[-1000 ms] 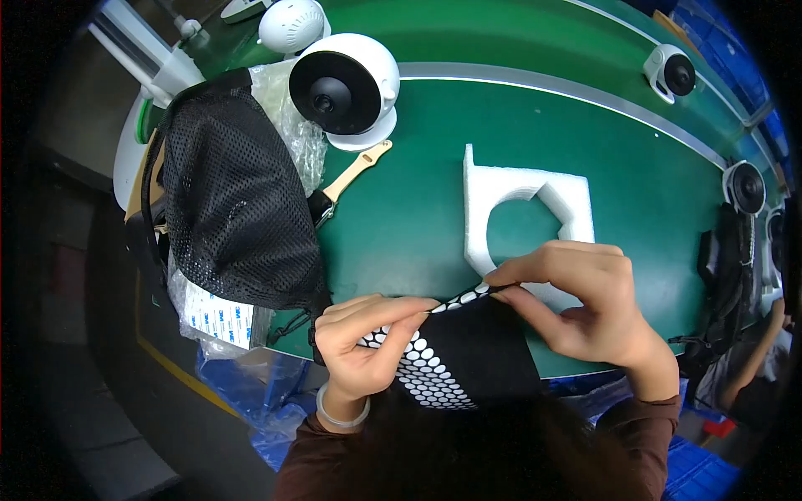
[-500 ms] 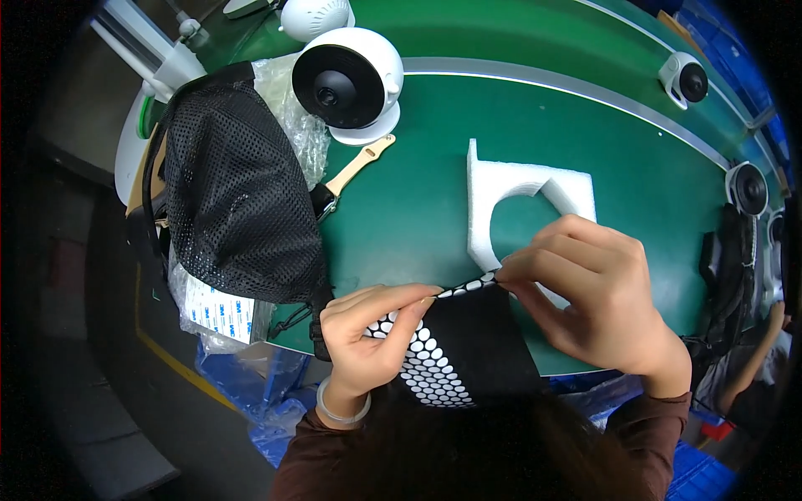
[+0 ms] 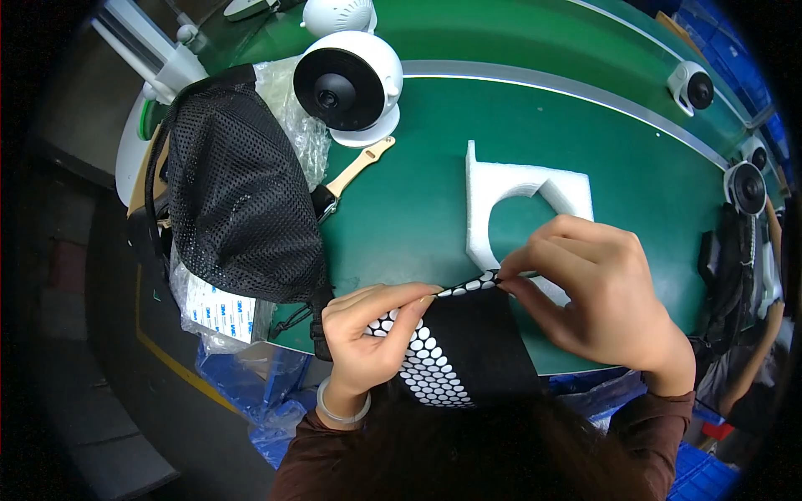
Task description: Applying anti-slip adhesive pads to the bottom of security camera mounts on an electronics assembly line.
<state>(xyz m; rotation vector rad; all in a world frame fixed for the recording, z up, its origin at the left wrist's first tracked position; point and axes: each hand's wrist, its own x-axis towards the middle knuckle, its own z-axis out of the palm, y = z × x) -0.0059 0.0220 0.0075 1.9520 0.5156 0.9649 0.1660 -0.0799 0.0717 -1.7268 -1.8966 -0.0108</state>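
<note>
A black flexible sheet (image 3: pixel 489 346) with rows of white round dots on its left part and along its far edge hangs between my hands at the table's near edge. My left hand (image 3: pixel 368 338), a pale bangle on its wrist, pinches the sheet's far edge between thumb and index finger. At the right end of that edge my right hand (image 3: pixel 597 288) is closed in a pinch on the dotted border. Just beyond my right fingers lies a white foam block (image 3: pixel 481 209) with a round cutout, partly hidden by that hand.
On the left sit a black mesh bag (image 3: pixel 238 192), bubble wrap (image 3: pixel 292 113), a tan strap (image 3: pixel 359 169) and a white sheet with blue print (image 3: pixel 219 307). A white round camera (image 3: pixel 383 79) stands behind. More cameras (image 3: pixel 745 188) line the right, near another person's arm (image 3: pixel 756 355).
My right fingers have shifted slightly at the dotted edge, while my left hand keeps its pinch. At the far right, another person's arm shows more.
</note>
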